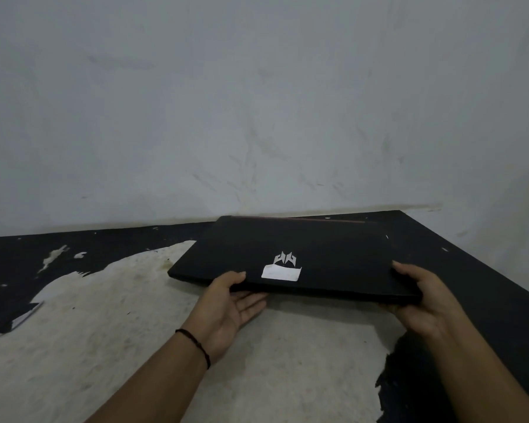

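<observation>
A closed black laptop (327, 251) with a silver logo and a white sticker on its lid is held a little above the table (135, 315), its near edge raised. My left hand (229, 306) holds the near edge left of the sticker, thumb on the lid and fingers underneath. My right hand (425, 300) grips the near right corner the same way, thumb on top. A dark cord bracelet circles my left wrist.
The table surface is black with a large worn pale patch in the middle and left. A pale grey wall (257, 102) rises directly behind the table's far edge. The table's black right part runs off toward the lower right.
</observation>
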Motion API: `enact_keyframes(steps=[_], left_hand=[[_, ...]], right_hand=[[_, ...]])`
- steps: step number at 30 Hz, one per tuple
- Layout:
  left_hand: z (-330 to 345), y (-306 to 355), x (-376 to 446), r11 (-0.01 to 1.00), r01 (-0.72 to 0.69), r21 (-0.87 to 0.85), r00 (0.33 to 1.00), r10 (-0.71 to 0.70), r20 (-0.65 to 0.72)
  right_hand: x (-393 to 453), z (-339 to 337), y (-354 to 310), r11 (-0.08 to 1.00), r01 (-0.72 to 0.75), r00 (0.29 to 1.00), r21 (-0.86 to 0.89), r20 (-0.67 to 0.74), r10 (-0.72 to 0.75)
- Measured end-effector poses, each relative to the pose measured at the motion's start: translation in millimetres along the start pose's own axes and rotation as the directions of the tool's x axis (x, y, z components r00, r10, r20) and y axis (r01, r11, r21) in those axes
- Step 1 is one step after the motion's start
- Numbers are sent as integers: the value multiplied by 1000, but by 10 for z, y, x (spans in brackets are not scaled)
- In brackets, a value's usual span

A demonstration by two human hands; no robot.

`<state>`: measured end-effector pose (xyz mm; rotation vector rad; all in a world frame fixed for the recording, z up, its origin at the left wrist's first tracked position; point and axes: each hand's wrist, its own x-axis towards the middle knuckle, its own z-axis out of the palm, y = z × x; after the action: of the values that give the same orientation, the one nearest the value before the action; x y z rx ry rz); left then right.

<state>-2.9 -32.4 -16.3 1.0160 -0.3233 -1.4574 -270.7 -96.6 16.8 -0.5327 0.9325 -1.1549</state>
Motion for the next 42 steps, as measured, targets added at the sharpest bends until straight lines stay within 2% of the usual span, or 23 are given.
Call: enact_keyframes(steps=[5, 8, 14, 18, 21, 24, 26, 28, 31, 33, 35, 38, 42], left_hand=[[-86, 116, 79, 1000, 20, 12, 993, -18, -115], [-60, 103, 84, 1000, 16, 14, 990, -14, -142], [-80, 51, 85, 997, 21, 80, 988, -8, -154], [-83, 103, 50, 964, 101, 247, 983, -59, -174], [-126, 217, 16, 855, 227, 467, 968, -144, -206], [-189, 347, -38, 633, 289, 718, 957, -168, -237], [-201, 455, -22, 536, 237, 810, 965, -35, -259], [-226, 537, 74, 481, 152, 863, 945, 186, -270], [-273, 518, 262, 315, 25, 949, 833, 517, -194], [-287, 447, 344, 278, -25, 960, 802, 579, -147], [-280, 382, 421, 276, -4, 961, 811, 563, -158], [-214, 380, 541, 240, 49, 970, 823, 540, -175], [-118, 418, 623, 192, 87, 977, 874, 456, -168]], right_hand=[[236, -94, -104, 999, -5, 997, -43, -76, 1], [395, -161, -189, 994, -28, 979, -107, -205, 6], [609, -139, -338, 886, -27, 946, -463, -297, -127], [710, -160, -374, 809, -35, 919, -586, -338, -204], [794, -208, -361, 766, -19, 912, -642, -325, -250], [825, -205, -334, 709, -5, 917, -706, -286, -278], [867, -204, -326, 682, 11, 915, -731, -268, -301], [907, -193, -297, 647, 35, 904, -762, -251, -345], [955, -214, -261, 522, 20, 874, -853, -239, -424], [987, -234, -257, 415, -9, 848, -910, -227, -480], [1034, -247, -247, 338, -21, 837, -941, -202, -509], [1114, -251, -228, 286, -62, 813, -956, -214, -541], [1203, -253, -218, 197, -108, 793, -975, -204, -574]])
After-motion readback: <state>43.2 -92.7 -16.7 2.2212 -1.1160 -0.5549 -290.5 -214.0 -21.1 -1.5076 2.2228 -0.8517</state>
